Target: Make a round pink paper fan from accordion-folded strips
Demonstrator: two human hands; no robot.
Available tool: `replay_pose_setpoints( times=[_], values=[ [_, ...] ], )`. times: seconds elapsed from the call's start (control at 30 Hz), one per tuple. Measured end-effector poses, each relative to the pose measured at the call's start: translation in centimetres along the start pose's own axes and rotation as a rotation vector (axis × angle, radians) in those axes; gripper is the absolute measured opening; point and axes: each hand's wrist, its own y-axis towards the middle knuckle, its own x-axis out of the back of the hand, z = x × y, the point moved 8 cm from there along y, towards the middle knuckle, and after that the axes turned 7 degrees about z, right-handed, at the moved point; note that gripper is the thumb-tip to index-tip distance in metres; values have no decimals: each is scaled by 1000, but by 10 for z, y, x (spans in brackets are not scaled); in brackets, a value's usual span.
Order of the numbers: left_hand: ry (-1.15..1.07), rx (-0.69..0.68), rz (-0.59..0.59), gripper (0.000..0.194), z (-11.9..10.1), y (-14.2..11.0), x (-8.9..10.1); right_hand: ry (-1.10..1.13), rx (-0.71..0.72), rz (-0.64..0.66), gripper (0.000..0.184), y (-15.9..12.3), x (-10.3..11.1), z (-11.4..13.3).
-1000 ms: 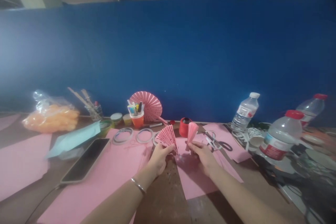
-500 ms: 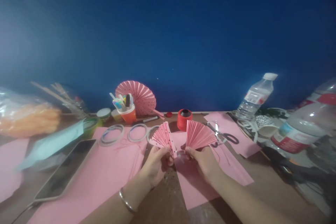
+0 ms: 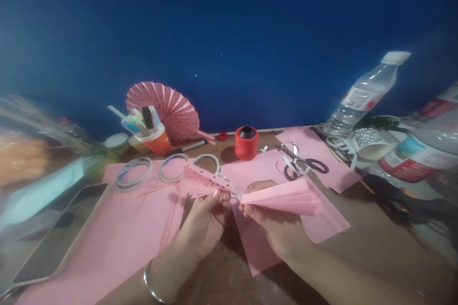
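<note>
Between thumb and fingers, my left hand pinches a pleated pink paper piece with dark dots, which leans away to the left. My right hand grips a plain-looking pleated pink paper fan by its narrow end, its folds spreading to the right. Both narrow ends nearly meet in the middle, and a small whitish bit shows between the fingertips; whether it joins the two pieces I cannot tell. Pink paper sheets lie under the hands.
Black-handled scissors lie right of a red round container. Tape rolls and a phone are at left. Behind stand a cup of pens and a finished dotted fan. Bottles crowd the right.
Both pleated pieces, upright and fanned before, now tilt outward to the sides with their narrow ends closer together. The hands have come nearer each other, and the view has shifted.
</note>
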Motion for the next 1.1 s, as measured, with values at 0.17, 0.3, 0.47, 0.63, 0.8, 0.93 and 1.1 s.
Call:
replay_pose_setpoints(
  times=[0.17, 0.3, 0.47, 0.63, 0.8, 0.93, 1.1],
  values=[
    [56, -5, 40, 10, 4, -5, -3, 88, 47, -54, 17, -4, -2, 7],
    [43, 11, 66, 10, 8, -9, -8, 129, 100, -78, 17, -7, -2, 7],
    [16, 26, 114, 11, 15, -13, -15, -14, 90, -116, 19, -11, 2, 6],
    [20, 22, 127, 10, 16, -15, -17, 143, 106, -136, 21, -13, 0, 4],
    [38, 24, 153, 9, 15, -16, -23, 282, 104, -87, 21, -11, -7, 3],
    [51, 26, 161, 8, 15, -16, -23, 306, 105, -70, 20, -10, -8, 4],
    [89, 5, 127, 17, 14, -16, -20, 317, 113, -50, 18, -9, -9, 6]
  ],
)
